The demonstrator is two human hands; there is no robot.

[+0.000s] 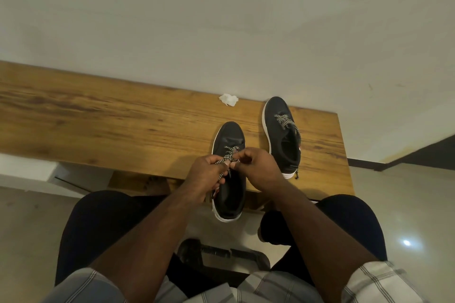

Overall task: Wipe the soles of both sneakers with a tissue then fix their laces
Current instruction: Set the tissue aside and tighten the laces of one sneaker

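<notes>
Worktop (98,115): long wooden top against the wall, near edge toward the person's knees, right end just past the far shoe. Much bare wood to the left; little room to the right.

Near sneaker (230,174): dark, white sole, upright, heel overhanging the near edge. Looks light and soft-bodied; likely to slide or tip off if the laces are pulled hard toward the knees.

Far sneaker (283,135): upright, well on the wood, beside the near one but apart. Its laces hang loose; one end trails at the heel.

Left hand (206,172), right hand (259,167): both grips closed on the near shoe's lace (222,174), pinched over the tongue. Lace is limp, woven, probably grips well; best held near the ends.

Tissue (229,99): crumpled, near the wall, untouched, well apart from the hands.
</notes>
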